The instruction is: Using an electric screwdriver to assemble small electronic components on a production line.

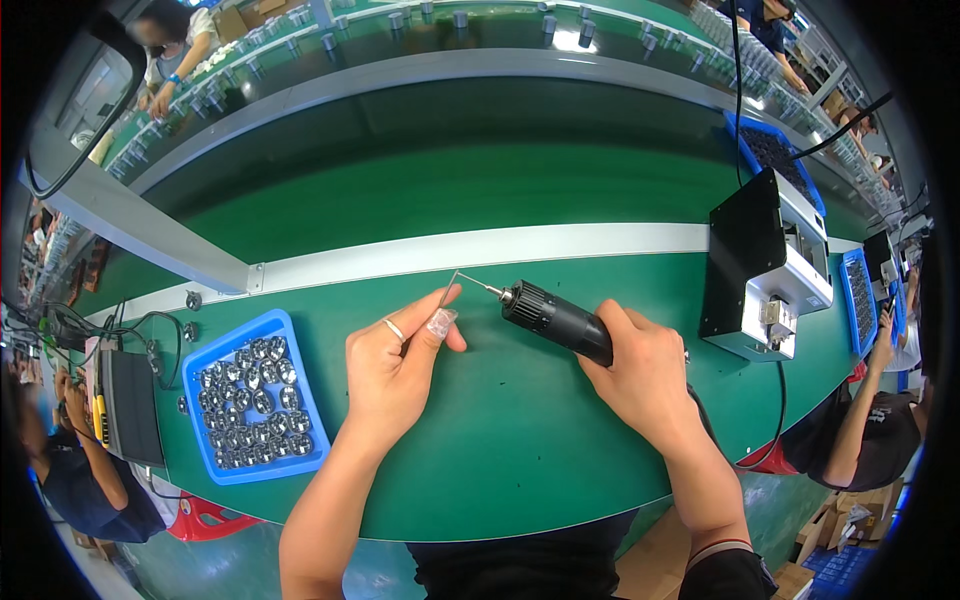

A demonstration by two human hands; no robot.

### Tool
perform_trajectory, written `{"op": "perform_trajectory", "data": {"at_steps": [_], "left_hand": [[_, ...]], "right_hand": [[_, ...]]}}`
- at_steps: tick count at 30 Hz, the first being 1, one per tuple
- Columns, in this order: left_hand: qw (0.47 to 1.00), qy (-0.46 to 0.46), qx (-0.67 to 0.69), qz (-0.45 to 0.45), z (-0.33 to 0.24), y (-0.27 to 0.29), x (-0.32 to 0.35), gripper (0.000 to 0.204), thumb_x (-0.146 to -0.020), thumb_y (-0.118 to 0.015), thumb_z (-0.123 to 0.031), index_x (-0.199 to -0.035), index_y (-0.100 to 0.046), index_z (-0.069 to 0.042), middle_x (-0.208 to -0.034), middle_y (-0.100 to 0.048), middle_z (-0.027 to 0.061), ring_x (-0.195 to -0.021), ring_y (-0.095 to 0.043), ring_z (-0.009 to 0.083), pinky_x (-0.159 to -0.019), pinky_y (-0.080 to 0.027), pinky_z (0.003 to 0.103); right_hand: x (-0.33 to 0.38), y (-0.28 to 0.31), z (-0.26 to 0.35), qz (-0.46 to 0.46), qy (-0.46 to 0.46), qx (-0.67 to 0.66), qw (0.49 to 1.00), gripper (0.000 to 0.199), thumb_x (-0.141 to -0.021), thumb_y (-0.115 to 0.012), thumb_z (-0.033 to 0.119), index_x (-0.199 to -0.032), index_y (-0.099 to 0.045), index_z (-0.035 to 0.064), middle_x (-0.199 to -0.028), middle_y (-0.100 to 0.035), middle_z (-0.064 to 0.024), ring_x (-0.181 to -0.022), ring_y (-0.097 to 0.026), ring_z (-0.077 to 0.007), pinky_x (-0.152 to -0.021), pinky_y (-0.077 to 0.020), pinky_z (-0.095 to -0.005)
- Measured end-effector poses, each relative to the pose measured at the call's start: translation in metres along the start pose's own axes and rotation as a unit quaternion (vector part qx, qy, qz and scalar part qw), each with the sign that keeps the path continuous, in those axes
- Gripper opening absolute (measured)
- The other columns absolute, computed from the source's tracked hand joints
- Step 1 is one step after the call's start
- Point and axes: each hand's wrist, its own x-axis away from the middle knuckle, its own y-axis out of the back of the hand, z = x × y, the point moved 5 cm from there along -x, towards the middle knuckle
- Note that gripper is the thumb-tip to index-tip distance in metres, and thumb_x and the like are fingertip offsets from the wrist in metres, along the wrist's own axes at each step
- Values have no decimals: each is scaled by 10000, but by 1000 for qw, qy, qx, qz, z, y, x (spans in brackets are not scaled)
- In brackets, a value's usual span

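My right hand [640,370] is wrapped round the rear of a black electric screwdriver [556,320], which points to the left. Its thin bit [479,283] reaches toward the fingertips of my left hand [390,370]. Between thumb and index finger, that hand pinches a thin grey metal piece [450,288]; its upper end meets or nearly meets the bit's tip. Clear tape or film [441,322] covers the end of the left thumb, and a ring sits on one finger. Both hands are above the green worktable [500,430].
On the left, a blue tray [318,440] holds many shiny round metal parts. Beside it stand a dark box [130,408] and cables. A black-and-silver machine [765,270] is on the right, with a cord below. A conveyor [440,140] runs beyond the white rail; several people work nearby.
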Motion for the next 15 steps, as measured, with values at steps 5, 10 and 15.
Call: {"op": "perform_trajectory", "data": {"at_steps": [5, 10, 15], "left_hand": [[1000, -3, -1, -3, 1, 0, 0, 291, -1009, -570, -105, -1256, -654, 24, -749, -651, 7, -594, -404, 12, -520, -332, 187], [1000, -3, -1, -7, 1, -1, 0, 288, -1009, -574, -110, -1252, -659, 20, -744, -649, 5, -598, -409, 15, -524, -335, 186], [1000, -7, -9, -10, 0, 0, 0, 283, -1009, -576, -108, -1248, -663, 15, -741, -647, 5, -602, -414, 15, -526, -338, 186]], "right_hand": [[0, 0, 0, 0, -1, -2, 1000, 265, -724, -764, 80, -885, -555, 46, -735, -617, -142, -613, -611, -365, -554, -483, -426], [0, 0, -1, 2, -3, -2, 1000, 267, -724, -766, 83, -885, -555, 46, -738, -620, -142, -614, -613, -365, -556, -485, -427], [0, 0, -1, 0, -7, -4, 1000, 265, -725, -766, 84, -881, -555, 45, -735, -620, -141, -614, -613, -367, -556, -484, -429]]}}
